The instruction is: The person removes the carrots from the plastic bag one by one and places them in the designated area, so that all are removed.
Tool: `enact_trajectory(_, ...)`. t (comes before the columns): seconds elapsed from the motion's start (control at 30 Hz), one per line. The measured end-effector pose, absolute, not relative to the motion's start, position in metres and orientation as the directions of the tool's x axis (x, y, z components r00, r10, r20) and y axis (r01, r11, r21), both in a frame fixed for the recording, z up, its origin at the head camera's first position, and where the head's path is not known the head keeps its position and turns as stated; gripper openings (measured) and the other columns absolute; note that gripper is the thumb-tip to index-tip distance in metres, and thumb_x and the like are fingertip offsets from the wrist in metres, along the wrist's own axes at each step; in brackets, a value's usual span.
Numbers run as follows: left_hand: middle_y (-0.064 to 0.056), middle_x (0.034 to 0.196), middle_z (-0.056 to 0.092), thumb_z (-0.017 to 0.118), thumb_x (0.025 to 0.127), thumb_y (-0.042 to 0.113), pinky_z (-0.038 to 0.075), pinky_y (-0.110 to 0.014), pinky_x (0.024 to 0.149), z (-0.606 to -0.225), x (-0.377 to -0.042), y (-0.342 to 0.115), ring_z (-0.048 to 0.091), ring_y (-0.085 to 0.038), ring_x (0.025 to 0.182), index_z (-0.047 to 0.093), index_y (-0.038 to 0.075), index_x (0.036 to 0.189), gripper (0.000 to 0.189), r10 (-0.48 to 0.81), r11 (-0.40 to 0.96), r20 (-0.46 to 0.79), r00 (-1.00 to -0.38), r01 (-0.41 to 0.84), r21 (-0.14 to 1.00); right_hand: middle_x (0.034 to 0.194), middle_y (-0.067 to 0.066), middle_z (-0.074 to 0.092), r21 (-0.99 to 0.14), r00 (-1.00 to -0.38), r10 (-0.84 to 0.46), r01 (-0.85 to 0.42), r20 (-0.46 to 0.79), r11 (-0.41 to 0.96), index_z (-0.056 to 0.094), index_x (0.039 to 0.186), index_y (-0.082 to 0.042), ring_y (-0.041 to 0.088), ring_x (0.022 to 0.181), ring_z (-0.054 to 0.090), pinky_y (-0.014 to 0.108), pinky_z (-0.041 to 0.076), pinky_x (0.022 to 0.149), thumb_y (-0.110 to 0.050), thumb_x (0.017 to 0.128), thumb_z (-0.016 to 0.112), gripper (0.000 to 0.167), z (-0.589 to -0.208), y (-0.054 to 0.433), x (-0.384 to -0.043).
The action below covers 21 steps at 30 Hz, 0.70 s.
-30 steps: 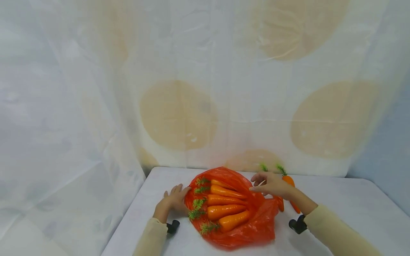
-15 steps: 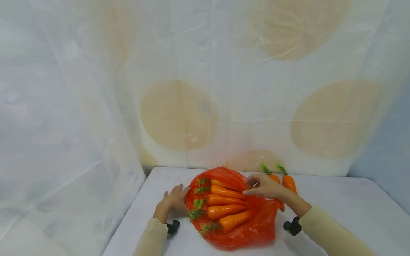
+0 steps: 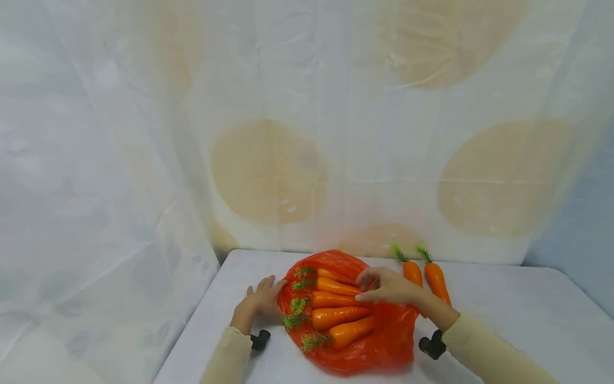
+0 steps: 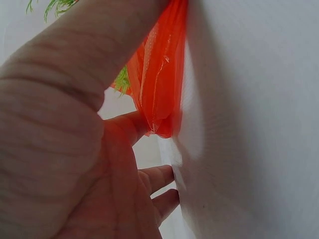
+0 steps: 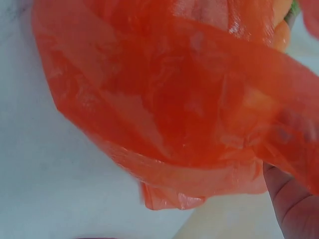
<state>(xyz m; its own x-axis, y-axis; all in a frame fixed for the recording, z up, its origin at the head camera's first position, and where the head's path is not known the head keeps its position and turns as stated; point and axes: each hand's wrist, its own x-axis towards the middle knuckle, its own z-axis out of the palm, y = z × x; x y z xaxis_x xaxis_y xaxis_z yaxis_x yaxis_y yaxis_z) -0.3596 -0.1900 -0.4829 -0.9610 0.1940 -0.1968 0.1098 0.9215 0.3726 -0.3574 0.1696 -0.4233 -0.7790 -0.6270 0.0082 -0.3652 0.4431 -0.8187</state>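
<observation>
We see the left hand (image 3: 263,300) reaching in low beside the bag, its palm side near the surface (image 3: 527,309), with the fingers (image 4: 157,178) straight and spread apart; in the left wrist view the nearest of them meets the rim of the thin, see-through red plastic bag (image 3: 398,333). We see the right hand (image 3: 390,288) coming from the right above the bag, back of the hand up, wrist bent a little, its fingers bowed and parted from the thumb over the tips of the carrots; whether they touch anything there we cannot tell, since a sheet of red film covers part of them in the right wrist view. Both wrists carry small black devices and both forearms wear cream sleeves. The bag lies on the white surface between the two hands, its outline rounded and smooth toward the left, wrinkled and shiny toward the right, where a loose flap spreads out. On its red film we count five glossy orange tapered carrots (image 3: 338,300) fanned side by side, feathery green tops to the left, narrow ends to the right; whether they sit inside its mouth or on top we cannot make out. Beyond the right hand, two more orange carrots (image 3: 435,278) lie side by side on the surface, partly hidden by the hand and forearm
</observation>
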Motion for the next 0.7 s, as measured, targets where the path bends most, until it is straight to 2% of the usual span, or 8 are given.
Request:
enact_trajectory(0.23,-0.018,0.160,0.025,0.086,0.067,0.043,0.008,-0.074,0.114,-0.481,-0.359,-0.190,0.019,-0.041,0.148,0.040,0.020,0.150,0.098,0.193,0.921,-0.192,-0.962,0.110,0.373,0.101,0.010,0.067,-0.793,-0.767,-0.641,-0.407,0.028,0.453,0.062,0.117,0.001,0.019,0.081,0.063,0.024,0.057,0.069,-0.026,0.087,0.077,0.043,-0.429,0.162,-0.357)
enact_trajectory(0.4,-0.018,0.160,0.025,0.087,0.067,0.043,0.008,-0.074,0.114,-0.485,-0.360,-0.190,0.019,-0.041,0.148,0.040,0.020,0.150,0.098,0.198,0.919,-0.192,-0.961,0.114,0.378,0.104,0.015,0.067,-0.808,-0.752,-0.659,-0.403,0.024,0.430,0.061,0.117,0.002,0.023,0.085,0.063,0.022,0.057,0.070,-0.024,0.087,0.077,0.043,-0.432,0.156,-0.355)
enact_trajectory(0.7,-0.018,0.161,0.024,0.086,0.068,0.044,0.007,-0.073,0.114,-0.483,-0.362,-0.191,0.019,-0.041,0.148,0.039,0.020,0.151,0.098,0.197,0.922,-0.200,-0.960,0.113,0.369,0.103,0.015,0.066,-0.807,-0.728,-0.685,-0.408,0.006,0.426,0.061,0.116,0.001,0.022,0.089,0.063,0.021,0.056,0.072,-0.026,0.087,0.077,0.042,-0.438,0.150,-0.356)
